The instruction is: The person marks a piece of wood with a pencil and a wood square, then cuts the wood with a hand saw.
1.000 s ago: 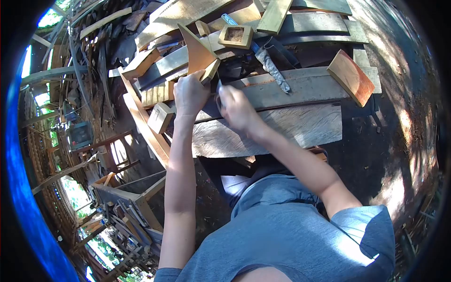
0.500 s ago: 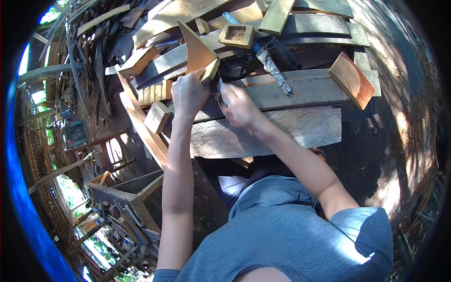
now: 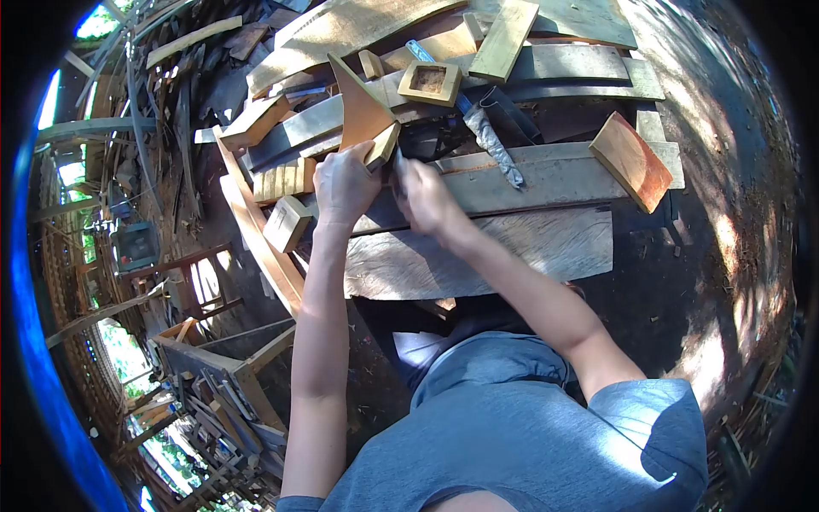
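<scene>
My left hand (image 3: 344, 186) is wrapped round the near end of a curved wooden piece (image 3: 363, 107), whose pointed tip rises away from me over the bench planks. Close on the right, my right hand (image 3: 424, 196) is closed on a thin tool, partly blurred and hidden by the fingers, with its blade (image 3: 398, 160) against the edge of the wood. Beyond the hands lies a square wooden block with a hollow (image 3: 429, 83). A chisel-like tool with a wrapped handle (image 3: 493, 145) rests to the right of the hands.
A wooden block with a reddish face (image 3: 633, 162) lies on the bench plank (image 3: 546, 181) at right. Small blocks (image 3: 287, 224) stand left of my left hand. Long curved boards (image 3: 341, 43) cross the far side. A wooden crate of offcuts (image 3: 226, 363) stands at lower left.
My right hand has moved slightly down along the wood's edge with the tool. The bench and its objects have shifted slightly in view.
</scene>
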Tool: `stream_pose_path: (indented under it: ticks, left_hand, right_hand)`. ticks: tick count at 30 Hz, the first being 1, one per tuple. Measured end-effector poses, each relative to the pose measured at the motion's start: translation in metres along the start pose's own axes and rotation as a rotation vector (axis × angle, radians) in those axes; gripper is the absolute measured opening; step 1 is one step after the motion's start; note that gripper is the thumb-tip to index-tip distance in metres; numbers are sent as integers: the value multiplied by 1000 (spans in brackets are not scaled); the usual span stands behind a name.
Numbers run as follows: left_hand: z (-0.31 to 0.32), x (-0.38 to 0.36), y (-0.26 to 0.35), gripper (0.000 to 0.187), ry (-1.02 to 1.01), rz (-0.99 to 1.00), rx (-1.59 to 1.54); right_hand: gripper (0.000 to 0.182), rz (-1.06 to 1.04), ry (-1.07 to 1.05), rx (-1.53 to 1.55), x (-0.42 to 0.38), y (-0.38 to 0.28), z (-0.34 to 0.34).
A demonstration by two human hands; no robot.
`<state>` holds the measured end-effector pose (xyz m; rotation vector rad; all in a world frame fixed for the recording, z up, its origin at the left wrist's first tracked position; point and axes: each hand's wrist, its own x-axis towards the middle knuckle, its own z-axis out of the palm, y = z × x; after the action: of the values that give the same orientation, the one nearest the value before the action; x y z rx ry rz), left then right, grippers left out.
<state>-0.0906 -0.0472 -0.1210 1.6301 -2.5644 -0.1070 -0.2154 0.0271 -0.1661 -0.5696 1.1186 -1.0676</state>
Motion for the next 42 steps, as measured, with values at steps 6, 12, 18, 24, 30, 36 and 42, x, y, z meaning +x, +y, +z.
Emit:
stream_pose_path:
  ticks: [6,12,18,24,30,36,42]
  left_hand:
    - [-4,-1,8,31,-26,-50,6]
    - [-2,2,0,30,7,-17,-8]
    - [-7,4,6,24,-31,-44,-10]
    - [-8,8,2,20,-44,-28,-26]
    - [-9,20,-8,14,-16,73,-35]
    - [-14,22,-1,14,-88,12,-36]
    - [-18,22,0,17,-58,36,-44]
  right_hand:
    - [37,65,-55,178,-29,2,6]
    - [32,36,-64,194,-42,-2,14]
    - [35,160,-177,315,-8,-11,-5]
    - [33,26,-139,293,-57,-9,19]
    - [36,92,-97,345,-7,-8,9]
    - [34,46,-123,402,-55,-11,23]
    - [35,82,-79,349,-15,-10,17]
